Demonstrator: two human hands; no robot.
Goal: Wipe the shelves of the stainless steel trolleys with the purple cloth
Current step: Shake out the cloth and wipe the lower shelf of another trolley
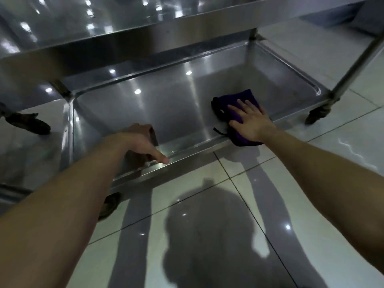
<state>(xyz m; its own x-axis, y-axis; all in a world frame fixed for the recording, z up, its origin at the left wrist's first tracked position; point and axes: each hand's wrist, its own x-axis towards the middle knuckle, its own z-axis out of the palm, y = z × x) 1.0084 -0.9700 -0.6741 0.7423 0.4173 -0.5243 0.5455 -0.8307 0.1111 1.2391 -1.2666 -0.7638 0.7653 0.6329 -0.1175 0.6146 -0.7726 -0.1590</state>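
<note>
Purple cloth (246, 97) lies flat beneath the right grip (250, 120) on the shelf (155, 104).

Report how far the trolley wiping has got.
Done: cannot tell; no wipe marks show. In hand: the right hand presses the purple cloth on the bottom shelf at its right front corner; the left hand grips its front rim. Left: probably the shelf's left part and the upper shelf.

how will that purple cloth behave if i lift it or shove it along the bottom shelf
Probably floppy: the purple cloth lies bunched and droops over the near rim of the bottom shelf, so it should sag when lifted. It likely slides easily on the polished steel under the flat right hand, though its loose edges may fold or drag.
</note>
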